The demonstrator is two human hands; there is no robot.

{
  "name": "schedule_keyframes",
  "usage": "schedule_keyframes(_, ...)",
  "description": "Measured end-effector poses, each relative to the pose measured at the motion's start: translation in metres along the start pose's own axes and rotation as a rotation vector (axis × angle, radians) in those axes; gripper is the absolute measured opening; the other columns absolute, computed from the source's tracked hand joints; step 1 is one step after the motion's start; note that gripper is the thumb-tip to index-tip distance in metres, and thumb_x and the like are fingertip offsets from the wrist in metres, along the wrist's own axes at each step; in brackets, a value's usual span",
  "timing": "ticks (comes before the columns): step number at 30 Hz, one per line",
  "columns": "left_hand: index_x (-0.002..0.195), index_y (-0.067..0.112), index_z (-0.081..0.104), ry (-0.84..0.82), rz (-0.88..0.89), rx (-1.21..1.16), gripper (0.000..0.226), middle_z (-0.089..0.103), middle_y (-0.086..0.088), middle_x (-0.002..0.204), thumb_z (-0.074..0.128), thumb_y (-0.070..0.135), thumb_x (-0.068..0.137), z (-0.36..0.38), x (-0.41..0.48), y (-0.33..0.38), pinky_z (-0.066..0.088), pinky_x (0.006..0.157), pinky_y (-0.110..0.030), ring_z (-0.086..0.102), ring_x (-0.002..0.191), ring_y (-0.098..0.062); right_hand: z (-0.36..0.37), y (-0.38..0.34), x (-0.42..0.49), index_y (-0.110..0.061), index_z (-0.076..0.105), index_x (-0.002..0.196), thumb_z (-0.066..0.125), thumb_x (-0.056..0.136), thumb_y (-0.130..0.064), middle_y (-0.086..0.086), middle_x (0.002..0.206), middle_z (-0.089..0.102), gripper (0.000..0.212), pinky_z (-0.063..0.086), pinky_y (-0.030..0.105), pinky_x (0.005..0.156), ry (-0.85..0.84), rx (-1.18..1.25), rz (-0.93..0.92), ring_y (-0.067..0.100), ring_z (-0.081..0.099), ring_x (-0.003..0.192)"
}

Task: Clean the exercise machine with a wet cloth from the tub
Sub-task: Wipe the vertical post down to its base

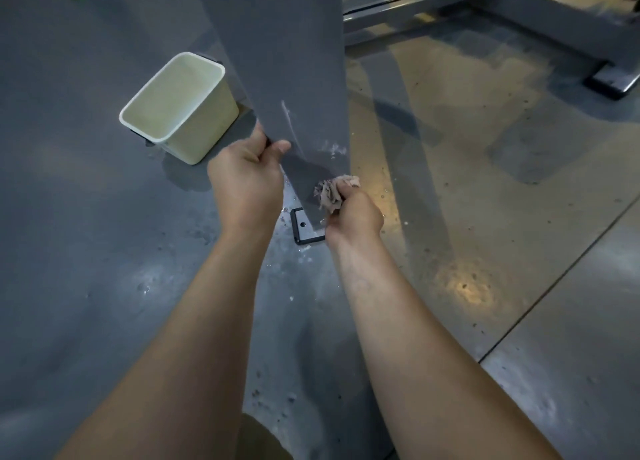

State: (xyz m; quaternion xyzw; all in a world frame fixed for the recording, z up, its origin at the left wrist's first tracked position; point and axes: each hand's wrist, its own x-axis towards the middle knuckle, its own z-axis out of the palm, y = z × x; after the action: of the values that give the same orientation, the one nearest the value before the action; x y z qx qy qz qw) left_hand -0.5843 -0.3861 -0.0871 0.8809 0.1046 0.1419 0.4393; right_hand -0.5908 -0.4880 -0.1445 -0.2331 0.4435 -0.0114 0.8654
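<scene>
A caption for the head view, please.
Left hand grips the machine post; right hand holds a crumpled cloth against it.

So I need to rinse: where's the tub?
Head view, left of centre: the tub stands on the floor beside the grey post, beyond the left hand.

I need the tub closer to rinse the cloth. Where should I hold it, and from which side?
Probably the near short rim of the cream tub, coming from above on its left: the lip juts outward, the top is open, and the grey machine post crowds its right side.
</scene>
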Motion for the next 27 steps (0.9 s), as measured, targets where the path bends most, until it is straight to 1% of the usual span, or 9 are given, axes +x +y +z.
schedule_keyframes(4, 0.122, 0.019, 0.076, -0.018, 0.012, -0.055, 0.03, 0.06, 0.032, 0.065, 0.069, 0.013, 0.094, -0.002, 0.0, 0.002, 0.039, 0.068, -0.002, 0.043, 0.059, 0.016, 0.015, -0.002, -0.012, -0.005, 0.061, 0.068, 0.068, 0.086, 0.013, 0.009, 0.066, 0.063, 0.026, 0.055, 0.031, 0.061, -0.038, -0.058, -0.13, 0.022, 0.063, 0.06)
schedule_keyframes(6, 0.121, 0.018, 0.077, -0.018, 0.013, -0.062, 0.03, 0.062, 0.033, 0.071, 0.069, 0.012, 0.093, -0.001, 0.002, 0.001, 0.04, 0.07, -0.002, 0.041, 0.063, 0.019, 0.016, 0.001, -0.018, -0.008, 0.058, 0.065, 0.07, 0.086, 0.011, 0.004, 0.059, 0.063, 0.031, 0.054, 0.025, 0.058, -0.055, -0.094, -0.193, 0.016, 0.063, 0.055)
schedule_keyframes(10, 0.126, 0.019, 0.074, -0.014, 0.008, -0.059, 0.032, 0.075, 0.016, 0.089, 0.069, 0.015, 0.094, -0.002, 0.001, 0.004, 0.038, 0.069, 0.0, 0.04, 0.062, 0.023, 0.011, -0.007, -0.021, -0.005, 0.052, 0.052, 0.059, 0.086, 0.02, 0.004, 0.043, 0.052, 0.043, 0.044, 0.021, 0.045, -0.054, -0.108, -0.15, 0.014, 0.054, 0.039)
schedule_keyframes(12, 0.125, 0.017, 0.074, -0.015, 0.006, -0.059, 0.031, 0.079, 0.009, 0.093, 0.069, 0.014, 0.094, -0.003, 0.001, 0.004, 0.035, 0.066, 0.001, 0.037, 0.058, 0.024, 0.018, -0.013, -0.026, -0.006, 0.052, 0.061, 0.06, 0.086, 0.018, 0.002, 0.045, 0.053, 0.036, 0.04, 0.019, 0.044, -0.065, -0.146, -0.212, 0.013, 0.052, 0.04)
schedule_keyframes(16, 0.122, 0.017, 0.076, -0.002, 0.034, -0.036, 0.029, 0.077, 0.013, 0.097, 0.069, 0.012, 0.094, -0.001, 0.002, 0.002, 0.035, 0.067, 0.001, 0.036, 0.063, 0.024, 0.02, -0.016, -0.031, -0.01, 0.054, 0.077, 0.07, 0.09, 0.003, -0.014, 0.045, 0.049, 0.024, 0.04, 0.015, 0.048, -0.059, -0.271, -0.375, 0.002, 0.045, 0.041)
schedule_keyframes(19, 0.121, 0.018, 0.077, -0.013, 0.01, -0.027, 0.028, 0.07, 0.025, 0.086, 0.069, 0.013, 0.094, -0.003, 0.002, 0.007, 0.035, 0.065, 0.0, 0.038, 0.069, 0.018, 0.019, -0.021, -0.033, -0.013, 0.05, 0.072, 0.066, 0.088, 0.008, -0.009, 0.045, 0.049, 0.031, 0.038, 0.02, 0.048, -0.028, -0.267, -0.325, 0.005, 0.045, 0.039)
schedule_keyframes(21, 0.119, 0.023, 0.077, -0.034, -0.01, -0.023, 0.028, 0.063, 0.034, 0.064, 0.069, 0.015, 0.094, -0.005, 0.003, 0.006, 0.038, 0.066, -0.001, 0.043, 0.074, 0.009, 0.023, -0.025, -0.034, -0.015, 0.048, 0.069, 0.065, 0.087, 0.007, -0.005, 0.051, 0.049, 0.033, 0.038, 0.02, 0.048, -0.053, -0.296, -0.381, 0.008, 0.044, 0.042)
schedule_keyframes(23, 0.119, 0.024, 0.077, -0.04, -0.015, -0.027, 0.028, 0.06, 0.036, 0.062, 0.069, 0.014, 0.094, -0.002, 0.005, 0.004, 0.039, 0.068, 0.0, 0.044, 0.073, 0.011, 0.023, -0.025, -0.036, -0.017, 0.05, 0.071, 0.067, 0.09, 0.0, -0.004, 0.06, 0.049, 0.03, 0.039, 0.019, 0.05, -0.081, -0.36, -0.473, 0.007, 0.043, 0.047)
schedule_keyframes(27, 0.12, 0.018, 0.076, -0.029, -0.021, -0.012, 0.027, 0.065, 0.018, 0.059, 0.069, 0.013, 0.095, -0.003, 0.002, 0.008, 0.035, 0.065, 0.003, 0.035, 0.057, 0.023, 0.019, -0.024, -0.042, -0.019, 0.052, 0.075, 0.068, 0.094, -0.007, -0.004, 0.064, 0.053, 0.028, 0.042, 0.022, 0.055, -0.098, -0.424, -0.497, 0.007, 0.047, 0.051)
